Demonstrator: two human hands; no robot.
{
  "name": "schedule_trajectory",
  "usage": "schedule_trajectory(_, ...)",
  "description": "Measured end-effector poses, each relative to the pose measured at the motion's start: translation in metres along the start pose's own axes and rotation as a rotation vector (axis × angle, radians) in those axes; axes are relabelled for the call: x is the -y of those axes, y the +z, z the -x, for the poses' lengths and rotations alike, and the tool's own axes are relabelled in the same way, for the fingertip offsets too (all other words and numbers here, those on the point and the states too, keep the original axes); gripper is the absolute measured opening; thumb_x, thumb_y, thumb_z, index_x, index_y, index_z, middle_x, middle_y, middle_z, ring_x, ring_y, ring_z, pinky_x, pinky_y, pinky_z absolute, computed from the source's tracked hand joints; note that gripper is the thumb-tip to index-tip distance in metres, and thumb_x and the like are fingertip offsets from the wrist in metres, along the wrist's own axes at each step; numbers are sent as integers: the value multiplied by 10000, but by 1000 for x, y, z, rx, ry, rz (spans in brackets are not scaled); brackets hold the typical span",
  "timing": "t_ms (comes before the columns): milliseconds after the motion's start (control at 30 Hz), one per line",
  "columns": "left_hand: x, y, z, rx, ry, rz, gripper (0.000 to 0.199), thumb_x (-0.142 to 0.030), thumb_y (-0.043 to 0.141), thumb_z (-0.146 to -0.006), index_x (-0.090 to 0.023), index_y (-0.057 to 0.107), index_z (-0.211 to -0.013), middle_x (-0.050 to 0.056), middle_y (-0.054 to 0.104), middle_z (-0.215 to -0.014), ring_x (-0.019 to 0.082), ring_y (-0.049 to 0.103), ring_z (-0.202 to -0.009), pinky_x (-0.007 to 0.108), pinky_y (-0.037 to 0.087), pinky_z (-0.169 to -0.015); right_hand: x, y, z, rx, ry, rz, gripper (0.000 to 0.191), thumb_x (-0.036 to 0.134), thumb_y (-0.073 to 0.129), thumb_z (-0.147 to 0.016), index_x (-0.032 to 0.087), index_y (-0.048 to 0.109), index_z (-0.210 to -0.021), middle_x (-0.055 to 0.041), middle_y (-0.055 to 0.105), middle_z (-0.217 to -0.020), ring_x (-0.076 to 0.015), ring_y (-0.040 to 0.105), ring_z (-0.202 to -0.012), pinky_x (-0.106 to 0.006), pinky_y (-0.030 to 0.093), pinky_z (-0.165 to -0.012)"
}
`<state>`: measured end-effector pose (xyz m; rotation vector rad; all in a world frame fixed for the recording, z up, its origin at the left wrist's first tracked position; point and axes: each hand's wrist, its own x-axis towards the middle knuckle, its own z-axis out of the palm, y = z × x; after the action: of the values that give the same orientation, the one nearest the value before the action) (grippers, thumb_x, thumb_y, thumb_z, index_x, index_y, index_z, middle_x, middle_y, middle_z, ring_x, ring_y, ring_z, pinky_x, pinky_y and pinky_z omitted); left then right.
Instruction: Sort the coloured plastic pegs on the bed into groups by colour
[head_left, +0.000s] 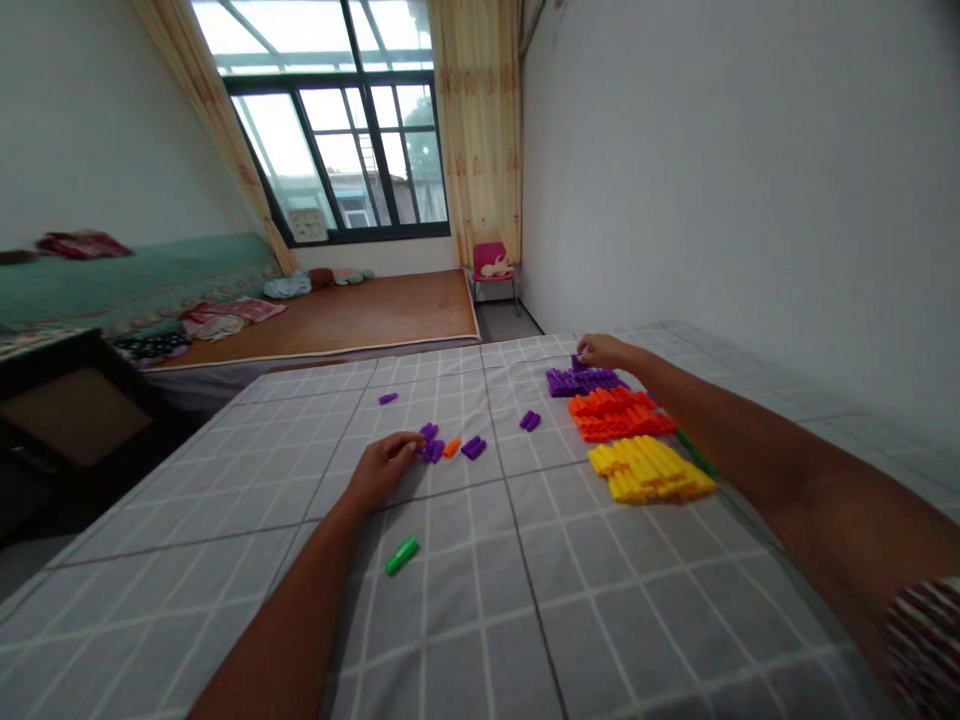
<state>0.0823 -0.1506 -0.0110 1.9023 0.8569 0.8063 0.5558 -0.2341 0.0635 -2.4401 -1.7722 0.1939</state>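
Pinching a small purple piece (pixel 577 362), right hand (pixel 600 350) sits at the far edge of the ribbed purple heap (pixel 583 383). Orange heap (pixel 619 414) and yellow heap (pixel 649 470) lie nearer, rows of slim plastic-looking tubes. Left hand (pixel 384 465), fingers curled, is at loose purple pieces (pixel 433 452); cannot tell whether it grips one. Glossy green cylinder (pixel 402 556) lies alone on grey checked cloth (pixel 465 545).
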Motion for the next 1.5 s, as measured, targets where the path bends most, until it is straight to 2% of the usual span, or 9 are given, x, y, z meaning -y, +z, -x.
schedule_trajectory(133,0,0,1,-4,-13,-4,453,-560,674,-708,-162,734,-916,136,754,-907,264,680,-764,367,536,-651,-22,17,0,142,78,104,248,294,598,-784,110,742,-699,-49,673,-593,-129,580,-556,-213,366,-524)
schedule_trajectory(267,-1,-3,1,-31,-29,-18,431,-536,669,-716,-174,732,-941,130,758,-919,268,686,-782,352,530,-626,-21,26,0,170,128,36,244,317,611,-805,122,758,-794,-72,730,-717,-147,638,-615,-219,407,-567)
schedule_trajectory(433,6,-8,0,-56,-33,-37,415,-509,632,-751,-170,716,-975,122,754,-939,258,686,-791,307,493,-552,-7,10,4,-22,120,165,321,372,547,-881,133,755,-929,-119,750,-916,-196,676,-814,-244,418,-659)
schedule_trajectory(567,14,-11,-3,-133,-10,-42,445,-507,604,-760,-148,694,-1008,123,744,-956,238,683,-795,301,511,-578,53,8,13,-180,-161,119,286,329,533,-892,165,722,-1031,-97,739,-1017,-194,662,-889,-249,424,-722)
schedule_trajectory(700,22,-16,-4,-198,-34,-32,414,-460,568,-765,-143,684,-1005,113,741,-968,201,679,-754,297,533,-616,147,33,30,-73,-506,-28,212,296,576,-868,198,721,-987,-57,745,-946,-183,663,-844,-249,436,-731)
schedule_trajectory(833,31,-21,-6,-237,-38,-24,360,-386,545,-777,-138,678,-1002,109,740,-964,186,675,-732,308,543,-649,227,68,35,-20,-656,-36,241,194,541,-880,182,714,-1047,-80,740,-1021,-199,665,-902,-266,451,-768)
schedule_trajectory(1033,43,-21,-10,-223,-2,-11,330,-344,537,-778,-129,685,-981,106,742,-921,180,678,-700,338,551,-709,277,100,10,26,-860,57,454,13,560,-763,197,683,-1160,-76,720,-1115,-202,635,-944,-280,441,-824)
schedule_trajectory(1300,47,-21,-12,-175,29,-44,327,-385,556,-773,-152,690,-959,92,747,-897,190,684,-708,343,551,-722,247,79,8,21,-836,152,361,141,682,-719,194,690,-1077,-101,711,-1010,-230,598,-977,-261,431,-745)
schedule_trajectory(1500,40,-24,-10,-159,-12,-79,384,-479,575,-739,-174,695,-939,78,755,-896,205,692,-719,351,554,-731,132,31,2,-58,-653,141,423,97,643,-691,187,664,-1103,-76,677,-1096,-192,627,-922,-264,445,-792)
